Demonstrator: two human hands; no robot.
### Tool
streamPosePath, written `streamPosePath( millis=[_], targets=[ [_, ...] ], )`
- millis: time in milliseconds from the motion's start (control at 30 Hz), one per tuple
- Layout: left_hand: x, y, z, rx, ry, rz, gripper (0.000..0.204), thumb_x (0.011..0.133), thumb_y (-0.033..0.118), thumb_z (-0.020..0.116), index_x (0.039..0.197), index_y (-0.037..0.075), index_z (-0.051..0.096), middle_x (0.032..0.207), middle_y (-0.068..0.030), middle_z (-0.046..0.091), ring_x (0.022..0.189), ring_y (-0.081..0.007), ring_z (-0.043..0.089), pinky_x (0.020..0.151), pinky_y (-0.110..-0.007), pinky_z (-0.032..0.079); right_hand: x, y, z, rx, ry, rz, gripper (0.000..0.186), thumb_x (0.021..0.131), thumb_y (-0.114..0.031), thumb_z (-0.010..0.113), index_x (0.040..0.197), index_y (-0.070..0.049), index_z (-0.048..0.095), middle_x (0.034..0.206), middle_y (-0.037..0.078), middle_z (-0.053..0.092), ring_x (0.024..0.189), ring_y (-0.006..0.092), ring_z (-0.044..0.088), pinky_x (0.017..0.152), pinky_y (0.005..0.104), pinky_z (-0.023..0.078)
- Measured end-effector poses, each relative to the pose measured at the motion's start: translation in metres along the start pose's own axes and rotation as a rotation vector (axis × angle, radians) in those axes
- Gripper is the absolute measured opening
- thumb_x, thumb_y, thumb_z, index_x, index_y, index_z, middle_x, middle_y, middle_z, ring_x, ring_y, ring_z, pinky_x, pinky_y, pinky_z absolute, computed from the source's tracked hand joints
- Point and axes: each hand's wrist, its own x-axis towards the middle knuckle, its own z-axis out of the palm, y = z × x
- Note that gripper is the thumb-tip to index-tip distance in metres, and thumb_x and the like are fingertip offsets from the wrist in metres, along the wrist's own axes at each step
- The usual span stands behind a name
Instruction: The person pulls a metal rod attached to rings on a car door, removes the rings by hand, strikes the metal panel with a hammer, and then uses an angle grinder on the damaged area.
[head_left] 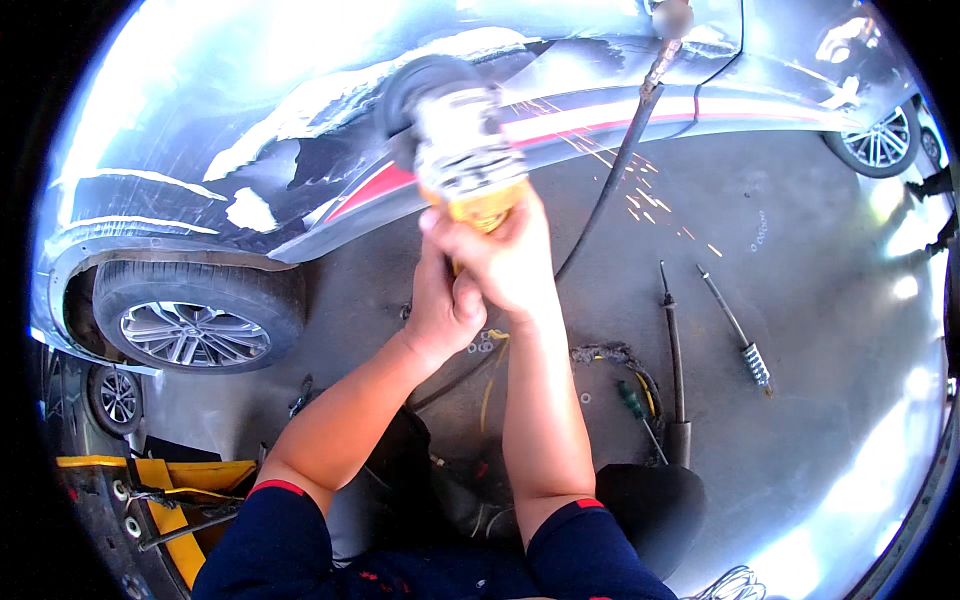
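Both hands are wrapped around the yellow body of an angle grinder (468,150), which has a silver head and a dark round disc. My right hand (508,255) is closed on it, farther forward. Just below and to the left, my left hand (440,305) closes on its rear part, most of which the fingers hide. The disc meets or nearly touches the lower side of a car body (330,110), where the paint is scraped and pale filler patches show. Orange sparks (610,160) fly off to the right. Blur hides the exact contact point.
A car wheel (195,325) is at left, another (880,140) at far right. A dark bar (625,150) slants down from the car. Rod tools (675,350) and a spring-ended rod (735,325) lie on the floor near cables (625,355). A yellow frame (165,490) stands lower left.
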Motion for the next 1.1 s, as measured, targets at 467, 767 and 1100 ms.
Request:
streamPosePath(
  millis=[467, 767, 1100],
  targets=[
    [0.017, 0.003, -0.005, 0.027, 0.003, 0.011, 0.097, 0.094, 0.080, 0.051, 0.144, -0.002, 0.040, 0.113, -0.0279, 0.065, 0.104, -0.0447, 0.069, 0.086, -0.047, 0.054, 0.004, -0.013, -0.006, -0.143, 0.141, 0.158, 0.046, 0.082, -0.008, 0.087, 0.121, 0.000, 0.065, 0.105, 0.006, 0.071, 0.092, 0.0135, 0.068, 0.082, 0.0307, 0.057],
    [0.011, -0.015, -0.007, -0.034, 0.029, 0.036, 0.106, 0.088, 0.089, 0.044, 0.144, -0.001, 0.042, 0.126, -0.0225, 0.063, 0.117, -0.0370, 0.065, 0.096, -0.044, 0.051, -0.001, 0.007, 0.008, -0.165, 0.050, 0.023, 0.036, 0.083, -0.003, 0.082, 0.116, 0.000, 0.066, 0.103, 0.008, 0.073, 0.087, 0.0151, 0.070, 0.078, 0.0307, 0.058],
    [-0.015, -0.028, -0.030, -0.054, 0.075, -0.012, 0.107, 0.087, 0.088, 0.052, 0.147, -0.001, 0.046, 0.136, -0.0162, 0.063, 0.129, -0.0281, 0.062, 0.107, -0.041, 0.048, -0.004, 0.038, 0.044, -0.407, -0.117, -0.098, 0.059, 0.069, -0.023, 0.093, 0.115, -0.001, 0.063, 0.095, 0.013, 0.077, 0.087, 0.0240, 0.077, 0.082, 0.0376, 0.060]
  ],
)
